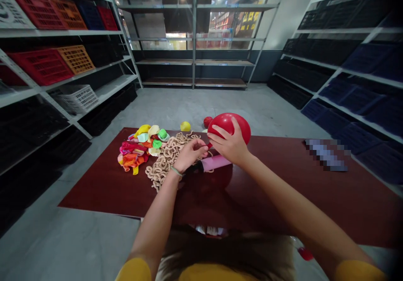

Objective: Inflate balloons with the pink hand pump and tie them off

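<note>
A red inflated balloon (pixel 231 123) is above the middle of the dark red table (pixel 267 180). My right hand (pixel 229 142) lies against its near side with the fingers spread over it. My left hand (pixel 192 153) pinches the balloon's neck at its left end. Below both hands lies a pink pump (pixel 215 162) with a black end, partly hidden by my left hand. Left of it is a heap of tan, curled, rope-like pieces (pixel 166 157). Farther left sits a pile of uninflated balloons (pixel 134 148) in many colours.
Beyond the table's far edge are a yellow balloon (pixel 185 126) and a dark red one (pixel 207 122). A blurred flat item (pixel 327 155) lies at the table's right. Shelves with crates (pixel 40 66) stand on both sides; another rack (pixel 193 62) stands at the back.
</note>
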Demonstrator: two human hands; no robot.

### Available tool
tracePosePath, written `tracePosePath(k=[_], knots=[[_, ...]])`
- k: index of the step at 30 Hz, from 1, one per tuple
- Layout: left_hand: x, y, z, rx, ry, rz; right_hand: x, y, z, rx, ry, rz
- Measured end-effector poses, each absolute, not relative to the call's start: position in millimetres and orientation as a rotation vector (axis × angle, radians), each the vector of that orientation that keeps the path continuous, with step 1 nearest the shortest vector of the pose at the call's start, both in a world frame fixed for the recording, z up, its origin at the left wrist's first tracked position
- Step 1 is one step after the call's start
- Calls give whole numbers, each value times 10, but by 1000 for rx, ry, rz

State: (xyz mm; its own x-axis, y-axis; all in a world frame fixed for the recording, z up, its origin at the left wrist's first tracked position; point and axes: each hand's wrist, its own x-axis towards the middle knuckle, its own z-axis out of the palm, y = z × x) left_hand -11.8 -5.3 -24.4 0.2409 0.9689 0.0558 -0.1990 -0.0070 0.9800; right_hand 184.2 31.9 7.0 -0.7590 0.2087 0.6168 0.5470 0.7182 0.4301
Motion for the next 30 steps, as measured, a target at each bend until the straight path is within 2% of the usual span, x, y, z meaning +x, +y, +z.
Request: tracePosePath(k=[14,18,23,27,30], knots=[[-169,-132,-211,1183,1052,1158,1661,262,245,-482,-2526,-821],[-271,-232,-129,1555,1179,1039,1629,246,232,-439,-2576,-820],[-347,-431,-77,2236,1610,849,1539,240,213,-376,-2594,-910],[-479,-494,-189,2285,1668,858,1449,261,191,-335,-2587,-921],[-619,-453,-279,2089,1590,1030,1355,259,195,-346,-2570,-862]])
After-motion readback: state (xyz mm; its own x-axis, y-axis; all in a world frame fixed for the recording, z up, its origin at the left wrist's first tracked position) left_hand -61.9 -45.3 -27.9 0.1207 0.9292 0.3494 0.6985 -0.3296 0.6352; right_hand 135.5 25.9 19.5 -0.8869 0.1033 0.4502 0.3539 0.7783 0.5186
